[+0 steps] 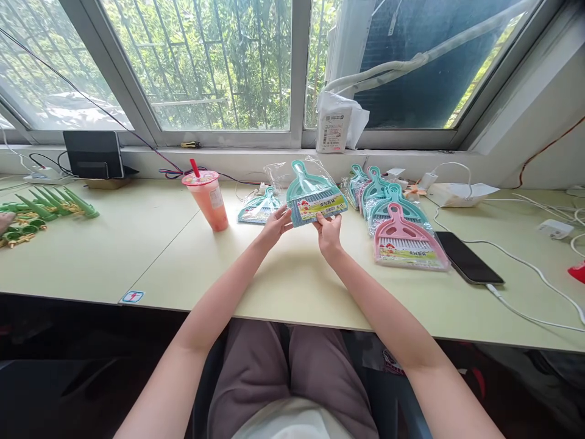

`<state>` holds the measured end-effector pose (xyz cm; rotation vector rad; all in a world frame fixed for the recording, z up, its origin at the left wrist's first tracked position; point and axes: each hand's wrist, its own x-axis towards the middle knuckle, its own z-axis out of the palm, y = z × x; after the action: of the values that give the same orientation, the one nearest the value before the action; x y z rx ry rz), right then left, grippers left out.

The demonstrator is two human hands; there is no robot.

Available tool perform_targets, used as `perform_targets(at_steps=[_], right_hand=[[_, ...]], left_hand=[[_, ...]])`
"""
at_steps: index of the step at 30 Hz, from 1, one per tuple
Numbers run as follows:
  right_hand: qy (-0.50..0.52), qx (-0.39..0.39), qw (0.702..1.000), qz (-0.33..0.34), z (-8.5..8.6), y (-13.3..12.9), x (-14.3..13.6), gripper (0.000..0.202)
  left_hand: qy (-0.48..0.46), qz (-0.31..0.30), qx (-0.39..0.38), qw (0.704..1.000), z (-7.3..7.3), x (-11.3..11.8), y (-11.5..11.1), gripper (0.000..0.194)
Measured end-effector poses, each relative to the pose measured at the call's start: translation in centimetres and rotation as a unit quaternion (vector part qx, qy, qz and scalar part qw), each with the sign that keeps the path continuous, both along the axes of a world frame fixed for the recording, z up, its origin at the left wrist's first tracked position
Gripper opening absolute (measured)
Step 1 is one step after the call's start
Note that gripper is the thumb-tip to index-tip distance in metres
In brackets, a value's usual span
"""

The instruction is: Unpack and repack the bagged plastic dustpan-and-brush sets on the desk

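Note:
A teal dustpan-and-brush set [313,192] in clear plastic wrap is held up above the table, its handle pointing away. My left hand [275,227] grips its lower left corner, and my right hand [328,233] pinches its lower edge near the printed label. Behind my left hand, another teal set [260,206] lies flat. To the right, several wrapped teal and pink sets overlap in a row, with a pink set [409,244] at the front.
A red drink cup [212,204] with a straw stands left of my hands. A phone [470,259] on a white cable lies right of the row. At far left are green plastic pieces [59,204], another person's fingers [5,221] and a tablet [94,155].

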<state>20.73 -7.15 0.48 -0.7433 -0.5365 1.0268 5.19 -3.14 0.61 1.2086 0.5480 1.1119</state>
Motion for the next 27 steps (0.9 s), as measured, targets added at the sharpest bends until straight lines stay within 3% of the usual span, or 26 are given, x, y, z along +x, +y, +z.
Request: perform_targets(at_steps=[7,16,27], right_hand=[[0.07,-0.025,0.997,0.017,0.4,0.5,0.9,0.042],[0.035,-0.04,0.997,0.053,0.1,0.5,0.8,0.039],[-0.068,-0.129,0.989,0.014,-0.6,1.0,2.7,0.034]], left_hand=[[0.035,0.025,-0.018,0.999,0.2,0.1,-0.1,0.061],[0.121,0.133,0.006,0.984,0.4,0.2,-0.5,0.062],[0.178,0.187,0.081,0.963,-1.7,0.8,0.5,0.024]])
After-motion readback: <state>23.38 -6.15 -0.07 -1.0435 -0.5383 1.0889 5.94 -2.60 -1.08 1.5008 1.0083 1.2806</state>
